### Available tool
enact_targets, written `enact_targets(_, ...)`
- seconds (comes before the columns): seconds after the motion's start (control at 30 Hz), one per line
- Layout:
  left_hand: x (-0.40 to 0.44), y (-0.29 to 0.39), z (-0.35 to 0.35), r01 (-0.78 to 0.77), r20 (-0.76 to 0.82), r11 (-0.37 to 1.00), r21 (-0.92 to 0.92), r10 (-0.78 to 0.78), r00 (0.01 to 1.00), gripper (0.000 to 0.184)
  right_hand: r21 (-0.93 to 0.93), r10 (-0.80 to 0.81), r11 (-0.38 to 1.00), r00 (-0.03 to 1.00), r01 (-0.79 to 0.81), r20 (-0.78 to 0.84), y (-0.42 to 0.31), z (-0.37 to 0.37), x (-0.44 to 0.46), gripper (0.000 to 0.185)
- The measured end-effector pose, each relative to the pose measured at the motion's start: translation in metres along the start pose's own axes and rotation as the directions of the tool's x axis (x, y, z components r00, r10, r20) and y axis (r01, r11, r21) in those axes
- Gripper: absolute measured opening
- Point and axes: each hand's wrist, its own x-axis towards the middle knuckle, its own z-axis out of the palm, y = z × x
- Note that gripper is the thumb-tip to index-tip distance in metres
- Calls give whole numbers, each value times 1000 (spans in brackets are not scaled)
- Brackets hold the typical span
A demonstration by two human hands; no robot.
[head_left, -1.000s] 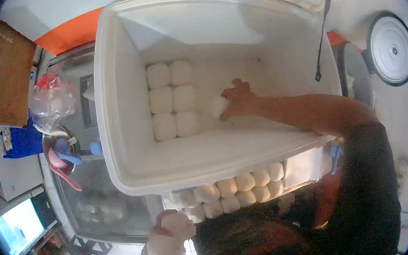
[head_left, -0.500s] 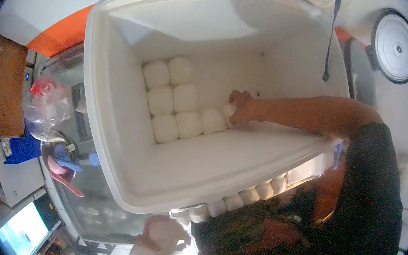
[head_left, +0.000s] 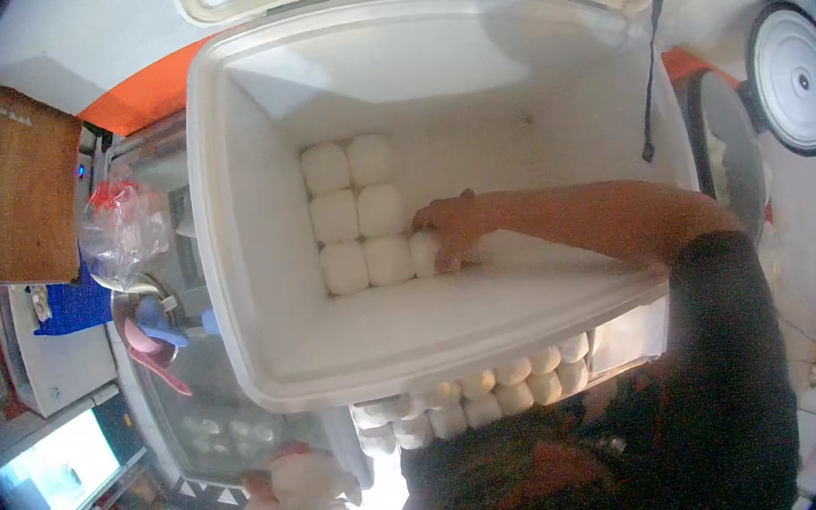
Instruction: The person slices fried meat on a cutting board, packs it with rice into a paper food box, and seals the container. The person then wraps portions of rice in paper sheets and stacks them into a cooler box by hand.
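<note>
Inside the large white bin (head_left: 270, 371), rounded white pieces (head_left: 333, 215) stand side by side at the left, in two columns of three. Beside the lower right piece sits one more white piece (head_left: 424, 253). My right hand (head_left: 450, 230) curls over its right part, fingers above and thumb below, partly hiding it. At the bottom left, my left hand (head_left: 274, 477) is blurred and wraps round large white pieces (head_left: 308, 483).
Below the bin, a tray holds several white pieces (head_left: 481, 410). At the left are a plastic bag (head_left: 124, 232), pink and blue scoops (head_left: 162, 323) and a lit screen (head_left: 60, 471). A round lid (head_left: 796, 78) is at the right.
A seventh white piece now stands in the bin's lower row. My right hand first moved right and down, then back left over that piece. My left hand has shifted left and down.
</note>
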Motion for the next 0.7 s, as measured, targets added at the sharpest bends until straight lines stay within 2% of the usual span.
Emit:
enact_targets(0.03,0,2,1,-5,-1,1000,3,5,1000,86,-22,-23,999,1000,23,10,-5,-2,0,109)
enact_targets(0.13,1,9,5,-21,-15,1000,3,21,1000,85,-43,94,995,995,-94,-14,-19,-2,-11,107)
enact_targets(0.17,1,12,6,-27,-16,1000,6,27,999,84,-53,135,988,976,-146,-173,-27,3,-19,107)
enact_targets(0.23,4,21,13,-37,-11,999,20,37,999,84,-51,173,978,929,-201,-326,-28,8,-25,107)
enact_targets(0.3,9,33,22,-54,12,998,43,54,998,83,104,120,990,966,-98,-227,-21,9,-27,89)
enact_targets(0.33,12,40,30,-64,29,996,63,62,998,82,109,122,989,965,-99,-230,-15,5,-29,89)
enact_targets(0.4,23,57,51,-90,84,990,110,81,993,82,522,111,852,985,-27,-131,0,-11,-35,86)
enact_targets(0.43,29,67,66,-103,120,985,139,87,989,81,420,157,906,967,-60,-201,3,-20,-44,80)
enact_targets(0.47,34,77,82,-120,160,979,167,93,983,81,315,194,944,941,-102,-277,3,-32,-59,73)
enact_targets(0.53,50,96,122,-148,249,959,243,85,965,80,2,112,992,859,-128,-500,9,-54,-90,61)
enact_targets(0.6,67,111,172,-161,330,930,331,46,943,79,434,249,901,813,4,-526,-16,-86,-150,52)
enact_targets(0.67,89,116,227,-163,390,890,425,-18,921,79,202,87,976,716,76,-692,-13,-106,-200,42)
enact_targets(0.7,100,115,254,-157,403,863,480,-58,913,78,367,159,897,595,246,-787,-24,-102,-232,36)
